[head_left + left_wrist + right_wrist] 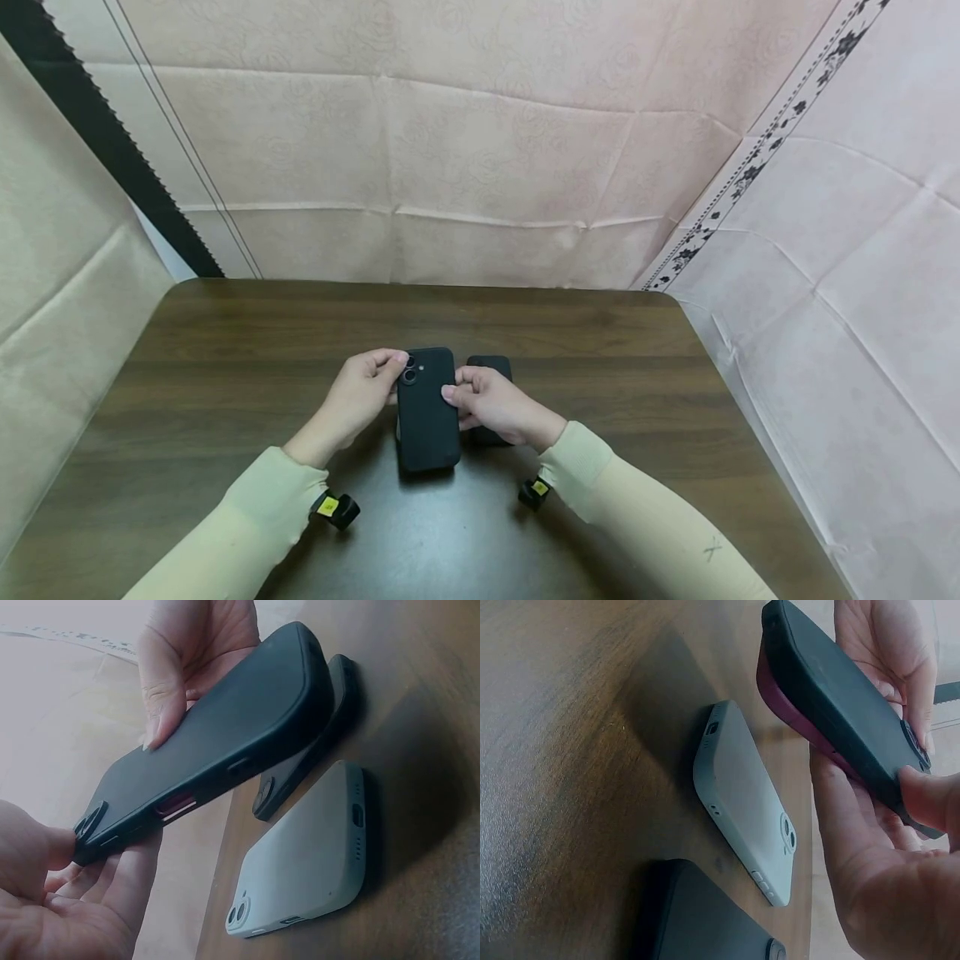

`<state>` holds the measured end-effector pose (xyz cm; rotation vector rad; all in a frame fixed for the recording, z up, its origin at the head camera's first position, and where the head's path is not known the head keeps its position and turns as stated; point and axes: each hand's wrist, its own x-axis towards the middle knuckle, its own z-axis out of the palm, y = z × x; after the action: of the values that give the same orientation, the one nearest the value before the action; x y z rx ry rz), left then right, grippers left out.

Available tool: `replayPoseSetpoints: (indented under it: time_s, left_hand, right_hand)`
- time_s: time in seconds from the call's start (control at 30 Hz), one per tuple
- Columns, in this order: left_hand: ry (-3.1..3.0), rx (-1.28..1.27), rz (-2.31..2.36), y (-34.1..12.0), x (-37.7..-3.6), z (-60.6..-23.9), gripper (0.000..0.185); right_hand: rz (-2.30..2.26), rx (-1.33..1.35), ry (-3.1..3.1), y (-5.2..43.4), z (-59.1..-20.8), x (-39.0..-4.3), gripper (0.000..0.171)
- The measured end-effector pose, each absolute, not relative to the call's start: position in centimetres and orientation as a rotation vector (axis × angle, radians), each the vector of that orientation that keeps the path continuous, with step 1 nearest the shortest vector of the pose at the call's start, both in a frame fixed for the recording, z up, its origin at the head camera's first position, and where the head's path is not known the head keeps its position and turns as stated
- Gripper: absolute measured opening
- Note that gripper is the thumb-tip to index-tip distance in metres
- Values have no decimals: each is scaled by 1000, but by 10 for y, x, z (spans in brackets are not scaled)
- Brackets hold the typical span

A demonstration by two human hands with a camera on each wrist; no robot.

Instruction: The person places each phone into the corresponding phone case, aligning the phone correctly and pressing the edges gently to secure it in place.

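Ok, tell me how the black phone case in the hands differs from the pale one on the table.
The black case is held tilted above the table by both hands; the pale case lies flat on the table, untouched. The black case has a dark red phone in it; whether the pale case holds one can't be told. Both show camera cutouts and side button slots.

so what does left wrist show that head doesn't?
Only the left wrist view shows the pale phone case lying camera-side up on the table; in the head view the raised phone covers that spot. It also shows the side button cutouts of the black-cased phone, with red inside.

Only the head view shows both sleeves, the wrist cameras and the cloth backdrop.

Both show the black-cased phone held above the table by the left hand at its camera end and the right hand at its side, plus another black case lying beside it.
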<state>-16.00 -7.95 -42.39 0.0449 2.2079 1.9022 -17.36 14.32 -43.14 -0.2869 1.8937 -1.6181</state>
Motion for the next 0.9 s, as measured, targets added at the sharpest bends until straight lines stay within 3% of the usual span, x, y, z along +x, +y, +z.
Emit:
replayPoseSetpoints:
  time_s: [0.9]
  left_hand:
    - [2184, 90, 1861, -79, -156, -426, 34]
  right_hand:
    - [-1766, -154, 2002, 139, -422, -177, 41]
